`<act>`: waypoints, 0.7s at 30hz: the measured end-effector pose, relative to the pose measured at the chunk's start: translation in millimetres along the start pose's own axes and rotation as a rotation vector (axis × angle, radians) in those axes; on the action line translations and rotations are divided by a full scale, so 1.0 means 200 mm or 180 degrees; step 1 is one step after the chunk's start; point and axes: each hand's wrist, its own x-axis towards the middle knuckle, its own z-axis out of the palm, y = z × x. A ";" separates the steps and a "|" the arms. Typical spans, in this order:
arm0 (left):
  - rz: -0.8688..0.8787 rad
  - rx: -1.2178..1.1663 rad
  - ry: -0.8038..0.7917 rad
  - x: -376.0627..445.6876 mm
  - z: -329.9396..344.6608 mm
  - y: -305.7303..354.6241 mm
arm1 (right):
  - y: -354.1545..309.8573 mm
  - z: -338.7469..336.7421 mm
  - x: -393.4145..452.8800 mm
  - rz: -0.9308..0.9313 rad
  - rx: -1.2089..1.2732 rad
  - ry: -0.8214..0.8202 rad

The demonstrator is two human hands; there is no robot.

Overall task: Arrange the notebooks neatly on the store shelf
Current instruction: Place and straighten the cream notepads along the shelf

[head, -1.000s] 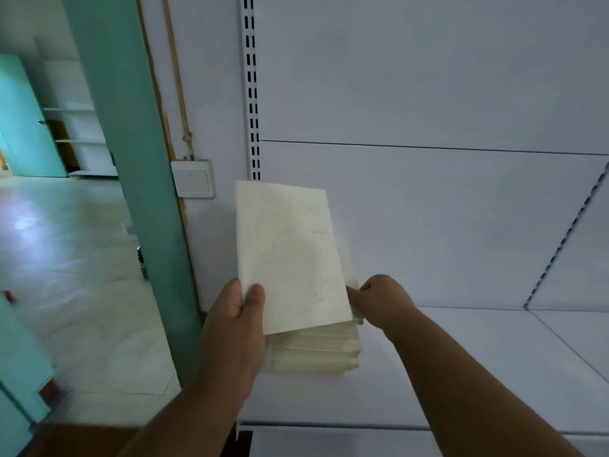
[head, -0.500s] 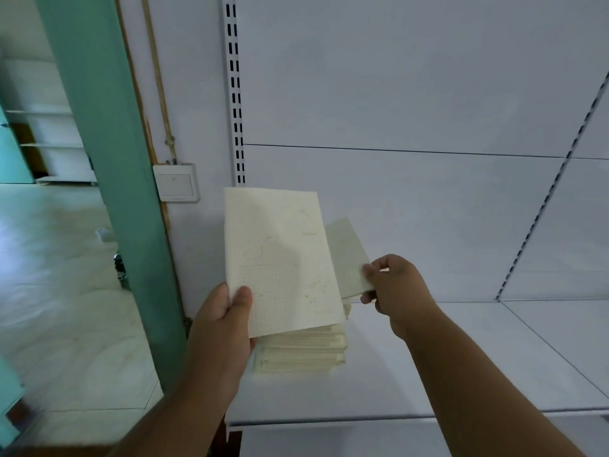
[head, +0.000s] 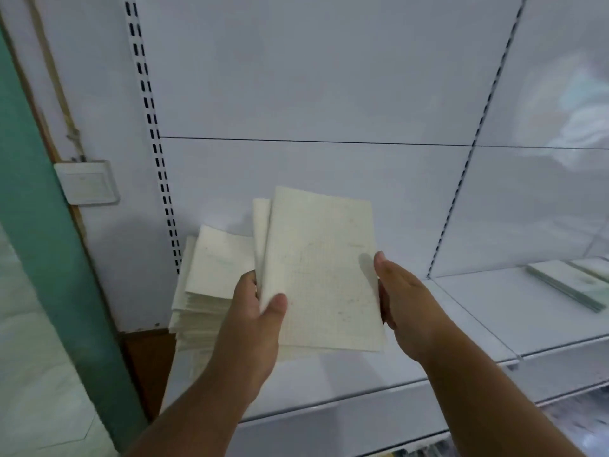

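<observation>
I hold two cream notebooks (head: 324, 275) upright above the white shelf (head: 362, 377), one behind the other. My left hand (head: 257, 311) grips their lower left edge, thumb on the front cover. My right hand (head: 400, 298) lies flat against their right edge, fingers straight. A stack of cream notebooks (head: 206, 288) sits at the shelf's left end, just left of my left hand. More notebooks (head: 570, 285) lie flat on the neighbouring shelf section at the far right.
A green pillar (head: 43, 245) stands left of the shelving, with a white wall switch (head: 87, 183) beside it. Slotted uprights (head: 158, 153) (head: 461, 179) divide the white back panels. A lower shelf edge (head: 362, 423) runs below.
My right hand brought the second notebook from the stack behind the one in my left hand. Both notebooks moved right, off the stack; the view shifted right.
</observation>
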 end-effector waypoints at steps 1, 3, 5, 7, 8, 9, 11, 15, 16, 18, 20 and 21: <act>-0.0018 0.0055 -0.0130 -0.01 0.07 -0.01 | -0.01 -0.06 0.01 -0.0037 -0.0039 0.0093; -0.0018 0.0109 -0.0442 -0.03 0.21 -0.01 | 0.00 -0.20 0.03 -0.0123 -0.0125 0.0466; -0.0030 0.0131 -0.0747 -0.05 0.38 0.00 | 0.04 -0.39 0.06 -0.0131 -0.0231 0.0813; -0.0101 0.0219 -0.1005 -0.06 0.57 0.00 | 0.10 -0.59 0.07 -0.0174 -0.0199 0.0869; -0.0124 0.0269 -0.1134 -0.06 0.67 0.01 | 0.12 -0.69 0.07 -0.0190 -0.0221 0.0847; -0.0149 0.0317 -0.1248 -0.06 0.78 0.01 | 0.15 -0.79 0.08 -0.0210 -0.0284 0.0828; -0.0222 0.0382 -0.1382 -0.05 1.01 0.02 | 0.20 -1.01 0.10 -0.0296 -0.0380 0.0765; -0.0314 0.0387 -0.1265 -0.04 1.51 0.02 | 0.30 -1.45 0.17 -0.0484 -0.0228 0.0512; -0.0319 0.0385 -0.1196 -0.04 1.62 0.01 | 0.33 -1.54 0.20 -0.0493 -0.0201 0.0461; -0.0358 0.0452 -0.1058 -0.03 1.80 -0.02 | 0.37 -1.70 0.25 -0.0461 -0.0188 0.0333; -0.0396 0.0503 -0.0955 0.00 1.94 -0.06 | 0.43 -1.84 0.32 -0.0432 -0.0172 0.0234; -0.0426 0.0504 -0.0934 0.02 2.01 -0.09 | 0.46 -1.89 0.35 -0.0423 -0.0186 0.0226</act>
